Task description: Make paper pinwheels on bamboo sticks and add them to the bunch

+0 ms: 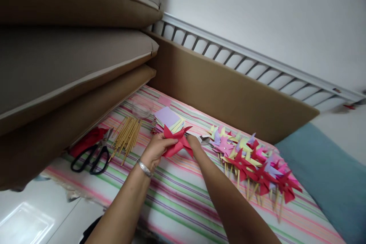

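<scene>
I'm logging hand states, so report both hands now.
Left hand: closed, holding the red paper pinwheel.
Right hand: at the pinwheel's other side, fingers hidden; grip cannot be told.

We take this for a home: we see a pink, green and white striped cloth (177,194), thick grey-and-tan padded cushions (71,61), a white slatted rail (243,50) along a plain white wall (257,7), and glossy white floor tiles (68,225).
</scene>
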Motion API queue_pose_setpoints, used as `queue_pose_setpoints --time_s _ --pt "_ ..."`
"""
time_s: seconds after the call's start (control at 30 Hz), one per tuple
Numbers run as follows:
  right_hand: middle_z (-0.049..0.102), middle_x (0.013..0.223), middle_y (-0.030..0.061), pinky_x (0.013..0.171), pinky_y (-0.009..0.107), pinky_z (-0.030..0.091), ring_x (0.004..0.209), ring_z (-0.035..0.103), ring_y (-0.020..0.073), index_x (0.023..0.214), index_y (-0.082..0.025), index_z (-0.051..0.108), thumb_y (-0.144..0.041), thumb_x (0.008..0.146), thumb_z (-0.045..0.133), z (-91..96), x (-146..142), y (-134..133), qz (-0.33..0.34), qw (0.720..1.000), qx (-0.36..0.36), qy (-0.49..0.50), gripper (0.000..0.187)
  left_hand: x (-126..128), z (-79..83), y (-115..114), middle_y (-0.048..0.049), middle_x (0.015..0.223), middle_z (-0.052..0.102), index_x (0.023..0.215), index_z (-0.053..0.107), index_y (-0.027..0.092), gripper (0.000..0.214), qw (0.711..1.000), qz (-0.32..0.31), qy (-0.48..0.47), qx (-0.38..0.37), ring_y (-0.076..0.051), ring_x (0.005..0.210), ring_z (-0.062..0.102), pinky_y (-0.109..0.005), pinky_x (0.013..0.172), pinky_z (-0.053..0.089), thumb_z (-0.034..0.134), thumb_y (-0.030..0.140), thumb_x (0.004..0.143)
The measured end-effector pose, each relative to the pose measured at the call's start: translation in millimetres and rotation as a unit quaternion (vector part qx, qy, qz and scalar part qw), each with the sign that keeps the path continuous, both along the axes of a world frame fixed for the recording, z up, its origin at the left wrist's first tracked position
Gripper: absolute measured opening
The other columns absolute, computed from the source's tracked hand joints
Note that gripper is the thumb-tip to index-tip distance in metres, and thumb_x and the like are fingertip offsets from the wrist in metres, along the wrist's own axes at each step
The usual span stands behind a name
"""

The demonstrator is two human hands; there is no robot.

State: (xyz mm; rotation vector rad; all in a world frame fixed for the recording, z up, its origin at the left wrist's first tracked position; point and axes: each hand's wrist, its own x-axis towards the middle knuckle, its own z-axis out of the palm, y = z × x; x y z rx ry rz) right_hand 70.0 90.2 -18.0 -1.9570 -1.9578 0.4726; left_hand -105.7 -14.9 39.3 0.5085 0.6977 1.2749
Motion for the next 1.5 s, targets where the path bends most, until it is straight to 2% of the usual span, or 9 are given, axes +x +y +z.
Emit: queue_pose_setpoints --time_s 0.13,0.23,0.43,0.63,0.87,1.03,1.2,1.37,1.5 --pt "0.059 0.112 0.0057 0.08 0.038 0.051 0.096 0.06 0.0202 0.11 -0.015 0.057 -0.033 0.089 0.053 12.5 23.6 -10.4 -0.018 0.994 -0.102 -0.022 0.028 -0.9 1.1 2.4 -0.0036 0.067 0.072 0.071 0.071 0.011 0.023 1.0 0.012 0.009 -0.001 -0.013 0.059 0.062 -0.022 0.06 0.047 0.08 0.016 0.05" --pt "0.063 0.099 0.0036 0.075 0.034 0.052 0.087 0.062 0.0171 0.099 -0.013 0.061 -0.033 0.089 0.053 18.1 58.5 -41.8 -0.018 0.988 -0.151 0.001 0.023 0.1 1.0 5.3 -0.0036 0.067 0.072 0.069 0.07 0.011 0.021 1.0 0.016 0.019 -0.009 -0.012 0.057 0.062 -0.02 0.059 0.047 0.08 0.016 0.051" --pt "0.06 0.054 -0.0031 0.052 0.021 0.045 0.051 0.054 0.0077 0.06 -0.012 0.062 -0.023 0.078 0.065 -1.1 104.1 -106.2 -0.028 0.969 -0.228 0.094 0.021 14.1 -4.0 6.6 -0.003 0.066 0.072 0.07 0.071 0.012 0.019 0.999 -0.006 0.033 0.002 -0.012 0.058 0.063 -0.02 0.059 0.048 0.079 0.012 0.053" --pt "0.066 0.059 -0.0001 0.051 0.02 0.043 0.053 0.058 0.0105 0.073 -0.015 0.067 -0.019 0.075 0.055 -23.1 114.8 -116.2 -0.094 0.973 -0.136 0.162 0.013 27.1 -14.5 3.6 -0.0037 0.067 0.072 0.071 0.071 0.012 0.02 0.998 -0.017 0.062 -0.015 -0.011 0.058 0.063 -0.019 0.057 0.047 0.079 0.013 0.053" --pt "0.069 0.08 0.0039 0.07 0.027 0.047 0.076 0.063 0.0169 0.082 -0.018 0.068 -0.028 0.08 0.048 -32.5 103.7 -150.3 -0.13 0.98 0.007 0.151 0.023 34.1 -22.0 8.3 -0.0023 0.067 0.072 0.07 0.07 0.012 0.019 0.997 -0.02 0.067 -0.024 -0.01 0.057 0.063 -0.017 0.056 0.047 0.079 0.012 0.053" --pt "0.065 0.079 0.0038 0.072 0.028 0.044 0.076 0.06 0.0179 0.074 -0.02 0.067 -0.022 0.074 0.06 -30.1 85.8 -150.7 -0.127 0.985 0.037 0.111 0.008 41.6 -21.7 7.9 -0.0031 0.064 0.072 0.067 0.07 0.012 0.016 0.997 -0.029 0.071 -0.028 -0.01 0.054 0.061 -0.017 0.053 0.046 0.079 0.012 0.053" --pt "0.064 0.076 0.0036 0.073 0.028 0.043 0.075 0.058 0.0166 0.067 -0.019 0.066 -0.013 0.075 0.058 -29.3 70.5 -138.9 -0.093 0.988 0.037 0.114 0.013 46.8 -22.4 6.8 -0.002 0.061 0.071 0.062 0.069 0.014 0.013 0.997 -0.033 0.07 -0.03 -0.011 0.053 0.06 -0.019 0.054 0.045 0.079 0.012 0.054" --pt "0.066 0.079 0.0033 0.076 0.028 0.044 0.077 0.059 0.0165 0.07 -0.019 0.066 -0.012 0.071 0.059 -34.3 56.2 -113.9 -0.057 0.979 0.03 0.195 0.01 50.4 -24.5 9.1 -0.0003 0.058 0.069 0.057 0.067 0.015 0.012 0.996 -0.033 0.08 -0.03 -0.01 0.051 0.059 -0.018 0.052 0.044 0.078 0.012 0.054" --pt "0.067 0.07 0.002 0.064 0.026 0.048 0.067 0.06 0.0152 0.075 -0.018 0.064 -0.021 0.073 0.054 -28.6 61.1 -108.7 -0.059 0.951 0.017 0.302 0.011 52.5 -26.5 10.3 -0.0006 0.06 0.07 0.061 0.068 0.015 0.012 0.995 -0.028 0.092 -0.033 -0.01 0.053 0.059 -0.019 0.054 0.044 0.078 0.013 0.054"
